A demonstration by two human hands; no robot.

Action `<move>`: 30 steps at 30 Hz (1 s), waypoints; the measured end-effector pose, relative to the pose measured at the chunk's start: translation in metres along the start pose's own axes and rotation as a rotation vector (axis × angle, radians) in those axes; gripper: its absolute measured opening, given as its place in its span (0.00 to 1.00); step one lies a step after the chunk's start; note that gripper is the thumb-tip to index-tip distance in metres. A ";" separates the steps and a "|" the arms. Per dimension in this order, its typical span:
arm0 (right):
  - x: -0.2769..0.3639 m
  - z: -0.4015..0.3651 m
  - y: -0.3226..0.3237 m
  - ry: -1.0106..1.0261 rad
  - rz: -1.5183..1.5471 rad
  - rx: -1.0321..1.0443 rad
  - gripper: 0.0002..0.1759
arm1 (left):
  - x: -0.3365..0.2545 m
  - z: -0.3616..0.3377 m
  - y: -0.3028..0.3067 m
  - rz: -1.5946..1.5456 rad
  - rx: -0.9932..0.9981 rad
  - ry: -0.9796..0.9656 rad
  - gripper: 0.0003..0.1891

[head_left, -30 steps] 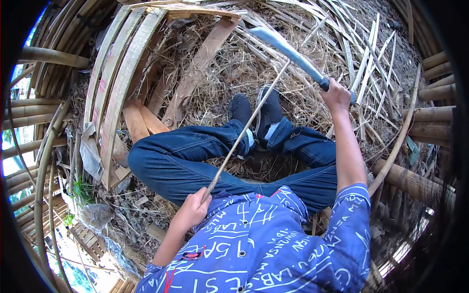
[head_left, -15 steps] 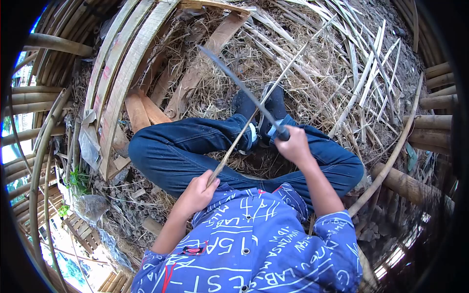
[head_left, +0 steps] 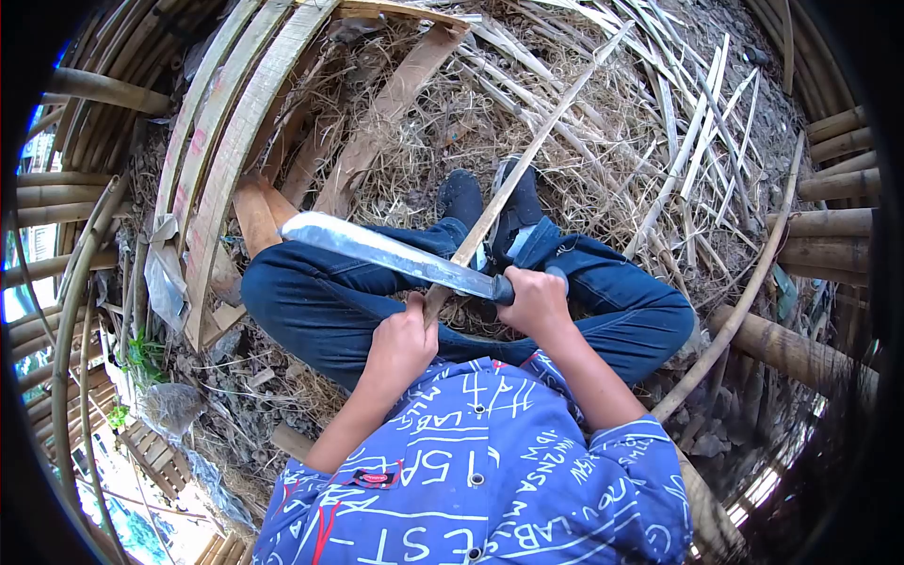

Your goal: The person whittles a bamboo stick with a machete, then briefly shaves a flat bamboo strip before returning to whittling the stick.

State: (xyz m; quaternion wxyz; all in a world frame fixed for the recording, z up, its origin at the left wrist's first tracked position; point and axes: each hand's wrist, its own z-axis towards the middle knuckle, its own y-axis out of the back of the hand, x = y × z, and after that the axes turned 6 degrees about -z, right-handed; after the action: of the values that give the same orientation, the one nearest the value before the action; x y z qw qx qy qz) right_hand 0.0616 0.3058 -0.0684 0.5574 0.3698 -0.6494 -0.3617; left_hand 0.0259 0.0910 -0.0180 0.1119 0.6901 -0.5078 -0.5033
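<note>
My left hand (head_left: 405, 339) is closed round the near end of a long bamboo strip (head_left: 516, 186), which slants away up and to the right, between my shoes. My right hand (head_left: 535, 301) grips the dark handle of a machete (head_left: 367, 247). Its broad, shiny blade points left and lies across the strip just beyond my left hand, flat side facing up. Both hands are over my crossed legs, close to my lap.
Wooden planks (head_left: 247, 141) lean at the upper left. Split bamboo strips (head_left: 702, 132) and dry shavings (head_left: 405, 169) cover the ground ahead. Bamboo poles (head_left: 838, 226) form walls on both sides. A thick bamboo pole (head_left: 791, 347) lies at the right.
The machete has swung down and left, its blade turning flat side up and nearer my lap. My left hand has moved slightly forward and right, and the strip has shifted with it.
</note>
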 end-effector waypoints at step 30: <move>-0.009 0.012 0.010 0.010 -0.047 0.110 0.11 | 0.008 -0.004 0.003 -0.408 0.202 0.133 0.13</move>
State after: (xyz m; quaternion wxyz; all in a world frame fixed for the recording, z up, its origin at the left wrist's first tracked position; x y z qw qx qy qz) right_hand 0.0501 0.3190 -0.0649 0.5306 0.4168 -0.6568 -0.3366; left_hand 0.0273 0.0821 -0.0184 -0.0284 0.8178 -0.3969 -0.4157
